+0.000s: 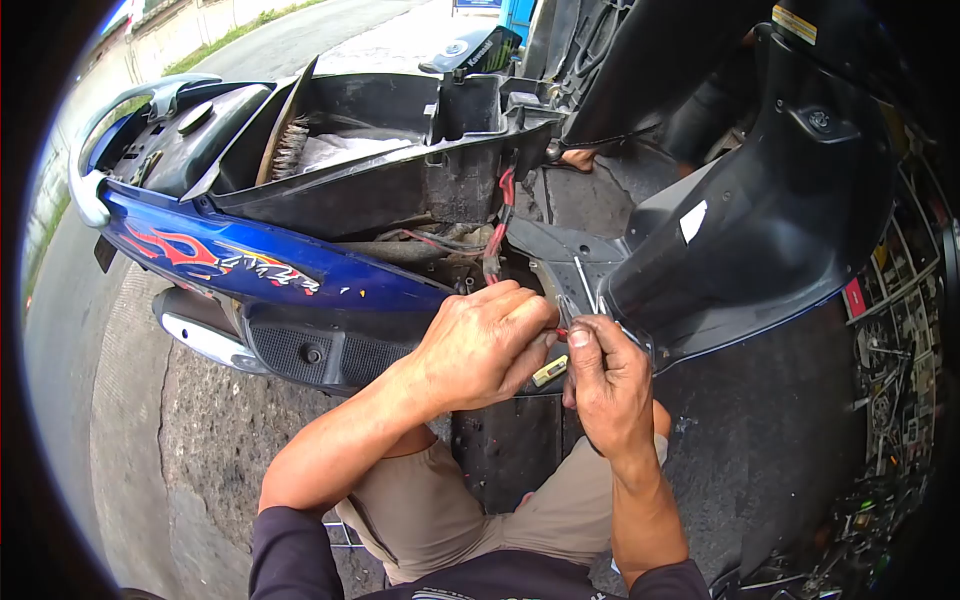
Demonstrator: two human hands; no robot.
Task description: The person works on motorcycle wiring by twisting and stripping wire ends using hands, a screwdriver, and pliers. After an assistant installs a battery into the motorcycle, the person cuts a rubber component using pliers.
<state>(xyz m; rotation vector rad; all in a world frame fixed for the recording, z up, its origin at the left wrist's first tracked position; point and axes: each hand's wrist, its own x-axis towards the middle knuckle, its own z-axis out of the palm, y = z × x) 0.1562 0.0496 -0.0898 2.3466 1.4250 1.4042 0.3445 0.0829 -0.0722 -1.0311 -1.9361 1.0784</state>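
My left hand (482, 345) and my right hand (608, 375) meet over the scooter's footboard, both with fingers closed. Between their fingertips shows a short bit of red wire (561, 332), pinched from both sides. Just below it is a small yellow object (551, 371) with a dark slot; whether a hand holds it I cannot tell. Behind my left hand a red and black cable bundle (497, 238) runs up to the black underseat box (375, 180). Slim metal tools (583, 285) lie on the footboard (560, 245) beyond my fingers.
The blue scooter body (290, 270) with flame stickers stretches to the left. A brush (290, 150) sits in the open storage well. The black front shield (760, 190) rises at right. Many tools and parts (900, 400) crowd the right edge. Another person's foot (578, 158) shows behind the scooter.
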